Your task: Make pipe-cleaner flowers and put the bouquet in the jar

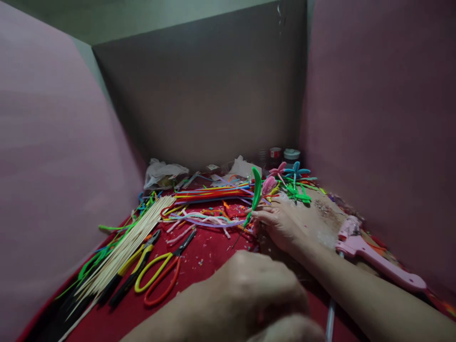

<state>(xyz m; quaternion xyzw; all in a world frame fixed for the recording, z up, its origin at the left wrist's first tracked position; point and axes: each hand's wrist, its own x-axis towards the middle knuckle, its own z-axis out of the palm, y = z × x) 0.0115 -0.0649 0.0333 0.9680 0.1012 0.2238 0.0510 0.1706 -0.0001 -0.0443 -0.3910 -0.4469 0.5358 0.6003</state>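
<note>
Nearest the camera, the left hand (254, 289) hangs low over the red cloth (199, 266) with its back up and fingers curled under; whether it grips anything cannot be told, since the fingers are hidden and the frame cuts them off. Just beyond it, the right hand (280, 223) rests on the cloth, its forearm running in from the lower right. Its fingertips are pinched closed on the lower end of a green stem (253, 194), which stands nearly upright, leaning a little left, with its top curving above the hand. A pink petal (268, 184) sits just beside the top of the stem.

To the right of the forearm lies a pink glue gun (374, 259), nozzle toward the hand. To the left, on the cloth, lie scissors (162, 273) with yellow and orange loops, then pliers (133, 266) with yellow grips, then a bundle of skewers (124, 247) slanting toward the near left corner.

Farther off, loose pipe cleaners (213, 192) in many colours spread across the middle of the cloth. Behind the right hand stand finished flowers (294, 172), pink and blue on green stalks. At the back sit crumpled bags (164, 172) and two small jars (285, 155) against the grey wall (199, 95). Pink panels (384, 118) close both sides.
</note>
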